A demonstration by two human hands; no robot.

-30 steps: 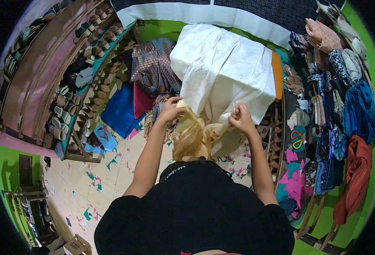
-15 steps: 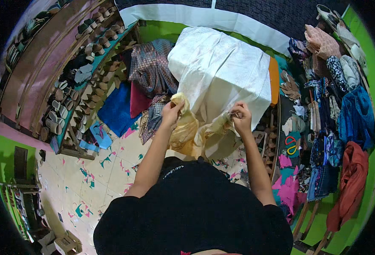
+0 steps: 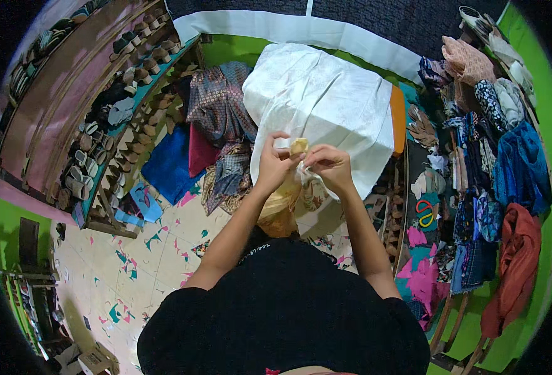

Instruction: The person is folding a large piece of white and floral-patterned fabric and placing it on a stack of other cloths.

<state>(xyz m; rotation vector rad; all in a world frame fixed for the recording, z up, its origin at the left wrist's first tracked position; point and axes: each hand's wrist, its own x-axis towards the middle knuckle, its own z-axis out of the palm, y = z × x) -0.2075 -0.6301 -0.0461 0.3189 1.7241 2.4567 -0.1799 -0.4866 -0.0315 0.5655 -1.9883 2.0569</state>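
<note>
My left hand grips a yellow patterned cloth, its fingers curled behind a bunched yellow corner. Close beside it, my right hand is closed in a pinch on a paler part of the same cloth, which hangs below both hands toward my lap. Beyond them a white cloth drapes over a large boxy shape, creased along its top and front. An orange panel shows at the right side of that shape. The fingertips of my left hand are partly hidden by the fabric.
To the left stands a slanted rack lined with shoes. Patterned fabric and blue fabric lie beside it. Folded clothes and red-and-yellow-handled scissors are on the right. Pink and green scraps litter the tiled floor.
My hands have come together from wider apart, the right one moving left and the left one slightly right. The yellow cloth, stretched between them before, is now bunched up.
</note>
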